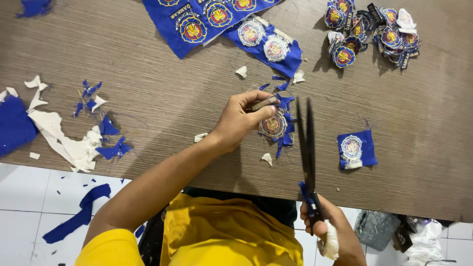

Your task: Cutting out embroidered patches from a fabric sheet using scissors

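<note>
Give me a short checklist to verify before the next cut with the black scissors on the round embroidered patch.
1. Left hand grips the round embroidered patch with blue cloth edges: ok.
2. Right hand holds the long black scissors by the handles: ok.
3. Blades beside the patch edge: ok, nearly closed.
4. Left fingers away from the blades: cannot tell, they look near.
5. Brown wood-grain table free under the patch: not ok, blue and white cloth scraps lie around.
6. Next square blue patch piece ready nearby: ok.
</note>
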